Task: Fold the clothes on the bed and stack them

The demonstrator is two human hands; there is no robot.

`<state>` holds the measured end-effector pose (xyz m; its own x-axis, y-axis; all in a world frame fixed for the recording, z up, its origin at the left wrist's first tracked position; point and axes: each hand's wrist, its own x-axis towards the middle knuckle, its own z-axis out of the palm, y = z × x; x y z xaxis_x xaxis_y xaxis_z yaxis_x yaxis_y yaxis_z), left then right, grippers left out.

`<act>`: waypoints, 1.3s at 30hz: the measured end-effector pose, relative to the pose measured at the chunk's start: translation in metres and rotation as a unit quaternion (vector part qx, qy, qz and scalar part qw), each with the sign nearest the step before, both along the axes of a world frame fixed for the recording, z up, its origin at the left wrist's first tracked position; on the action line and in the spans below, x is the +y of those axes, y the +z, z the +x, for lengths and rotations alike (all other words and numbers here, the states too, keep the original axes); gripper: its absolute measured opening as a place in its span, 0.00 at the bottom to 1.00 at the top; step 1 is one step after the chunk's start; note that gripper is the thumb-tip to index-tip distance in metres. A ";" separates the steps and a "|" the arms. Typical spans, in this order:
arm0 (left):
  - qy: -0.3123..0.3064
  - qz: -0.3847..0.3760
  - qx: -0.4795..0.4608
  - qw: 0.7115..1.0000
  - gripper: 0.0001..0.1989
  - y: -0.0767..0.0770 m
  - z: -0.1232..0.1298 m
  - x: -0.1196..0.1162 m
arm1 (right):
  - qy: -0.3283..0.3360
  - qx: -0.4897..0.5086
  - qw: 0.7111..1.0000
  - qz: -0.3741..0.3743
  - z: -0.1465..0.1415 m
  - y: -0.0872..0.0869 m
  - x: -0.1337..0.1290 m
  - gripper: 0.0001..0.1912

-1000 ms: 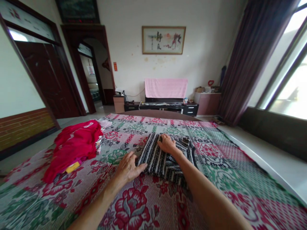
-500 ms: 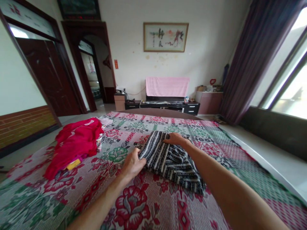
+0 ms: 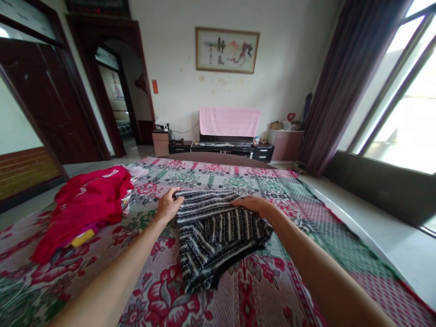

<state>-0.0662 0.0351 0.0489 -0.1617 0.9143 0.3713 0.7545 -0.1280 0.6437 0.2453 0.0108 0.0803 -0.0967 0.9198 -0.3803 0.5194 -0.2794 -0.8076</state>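
A black-and-white striped knit garment (image 3: 218, 227) lies partly folded on the flowered bed cover (image 3: 170, 295), its dark edge toward me. My left hand (image 3: 169, 203) pinches the garment's far left corner between thumb and fingers. On its upper right side is my right hand (image 3: 254, 204), fingers closed on the knit; the fingertips are partly hidden in the cloth. Off to the left rests a heap of red clothing (image 3: 91, 195) with a yellow piece (image 3: 82, 237) at its near edge, apart from both hands.
Beyond the bed cover stands a brown rounded edge (image 3: 218, 160), then a low black cabinet (image 3: 180, 148) with a pink cloth (image 3: 229, 121) draped over a screen. A dark sofa or bench (image 3: 378, 186) runs along the window at right. Doors are at left.
The striped garment has turned, its far edge now lying crosswise and its dark edge nearer me. My left hand has moved away and left with its corner; the view has shifted slightly right.
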 end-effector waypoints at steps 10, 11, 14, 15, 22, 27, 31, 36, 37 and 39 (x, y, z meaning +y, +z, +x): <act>-0.143 0.150 0.149 0.967 0.19 -0.016 -0.007 -0.034 | 0.033 0.091 0.986 0.135 0.029 -0.024 -0.013 0.16; -0.174 0.149 0.155 0.961 0.17 -0.016 -0.007 -0.039 | 0.027 0.106 0.985 0.135 0.029 -0.023 -0.014 0.17; -0.243 0.142 0.152 0.948 0.14 -0.025 -0.006 -0.051 | 0.003 0.110 0.984 0.142 0.027 -0.022 -0.015 0.16; -0.252 0.140 0.145 0.947 0.14 -0.029 -0.005 -0.054 | -0.004 0.102 0.984 0.147 0.025 -0.022 -0.014 0.16; -0.215 0.120 0.027 0.969 0.17 -0.032 -0.007 -0.062 | 0.010 0.060 0.980 0.190 0.014 -0.032 -0.002 0.17; -0.159 0.114 0.017 0.980 0.19 -0.028 -0.013 -0.060 | 0.044 -0.037 0.971 0.230 0.018 -0.034 0.002 0.13; -0.198 0.128 0.092 0.967 0.21 -0.035 -0.013 -0.058 | 0.107 -0.035 0.954 0.277 0.023 -0.034 0.002 0.26; -0.209 0.133 0.124 0.961 0.21 -0.038 -0.012 -0.056 | 0.112 -0.180 0.894 0.395 0.020 -0.038 0.001 0.43; -0.211 0.135 0.125 0.960 0.21 -0.038 -0.012 -0.056 | 0.118 -0.209 0.880 0.410 0.018 -0.038 0.000 0.40; -0.211 0.140 0.123 0.960 0.21 -0.037 -0.012 -0.056 | 0.133 -0.251 0.862 0.420 0.015 -0.036 -0.003 0.33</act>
<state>-0.0785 -0.0213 0.0116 0.3245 0.7386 0.5909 0.7228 -0.5966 0.3487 0.2600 0.0078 0.0442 -0.3633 0.8616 0.3543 0.8181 0.4770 -0.3211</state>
